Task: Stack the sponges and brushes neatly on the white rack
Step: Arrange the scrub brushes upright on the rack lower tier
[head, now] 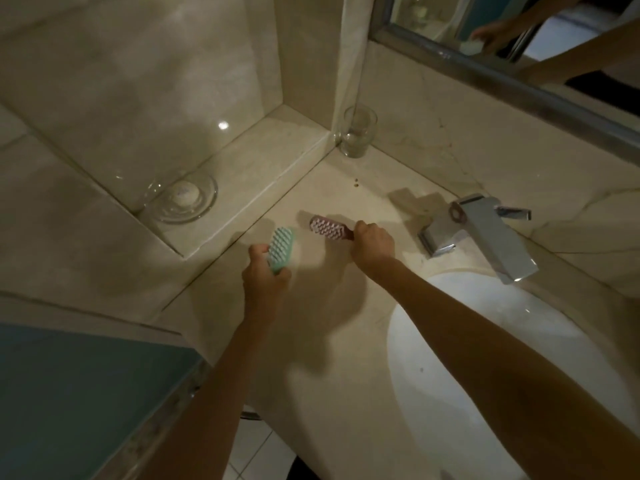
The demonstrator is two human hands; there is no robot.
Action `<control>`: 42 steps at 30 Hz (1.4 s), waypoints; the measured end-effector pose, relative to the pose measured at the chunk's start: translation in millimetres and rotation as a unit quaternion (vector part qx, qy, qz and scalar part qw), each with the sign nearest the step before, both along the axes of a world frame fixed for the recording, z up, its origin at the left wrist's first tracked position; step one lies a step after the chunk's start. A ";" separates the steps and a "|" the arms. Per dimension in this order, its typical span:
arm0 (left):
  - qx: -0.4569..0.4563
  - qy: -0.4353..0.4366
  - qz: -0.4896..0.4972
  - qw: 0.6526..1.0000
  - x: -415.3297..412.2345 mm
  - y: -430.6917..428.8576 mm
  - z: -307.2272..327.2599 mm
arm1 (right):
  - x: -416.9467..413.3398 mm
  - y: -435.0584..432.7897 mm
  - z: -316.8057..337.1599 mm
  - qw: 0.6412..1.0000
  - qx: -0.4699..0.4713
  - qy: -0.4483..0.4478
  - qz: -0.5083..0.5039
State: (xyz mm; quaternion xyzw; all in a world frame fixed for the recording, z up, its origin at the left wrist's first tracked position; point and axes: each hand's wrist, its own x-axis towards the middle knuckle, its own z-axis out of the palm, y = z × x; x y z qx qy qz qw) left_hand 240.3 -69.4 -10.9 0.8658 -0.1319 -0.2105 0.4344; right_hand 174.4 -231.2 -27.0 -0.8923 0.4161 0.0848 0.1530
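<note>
The left grip clasps a green brush, bristles up, near the desk's left edge; the right grip clenches the handle of a pink brush just beside it. A glass dish on the raised ledge holds a round white soap. A clear tumbler stands in the desk's far corner.

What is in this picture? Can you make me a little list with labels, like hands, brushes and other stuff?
Left hand: grips the green brush, bristles up
Right hand: grips the pink brush by its handle, bristles up
Place: beige counter beside a white sink
Other stuff: tap; glass in the corner; glass dish holding soap
White rack: not in view
</note>
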 end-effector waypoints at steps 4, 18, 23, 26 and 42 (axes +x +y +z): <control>-0.013 -0.008 -0.020 1.000 -19.4 -12.6 16.6 | -44.4 1.6 16.2 0.998 0.005 -0.066 -0.020; -0.105 0.042 -0.370 0.922 -245.5 -83.2 44.1 | -350.9 35.9 65.8 0.944 -0.084 -0.159 -0.276; -0.080 0.049 -0.449 0.888 -337.3 -95.4 47.8 | -452.0 46.1 66.8 0.912 -0.131 -0.191 -0.340; -0.053 0.052 -0.499 0.863 -392.6 -104.7 48.4 | -513.3 43.7 64.3 0.891 -0.127 -0.192 -0.391; -0.103 0.141 -0.474 0.863 -534.8 -163.5 60.3 | -603.0 -38.4 55.4 0.432 0.277 -0.614 -0.600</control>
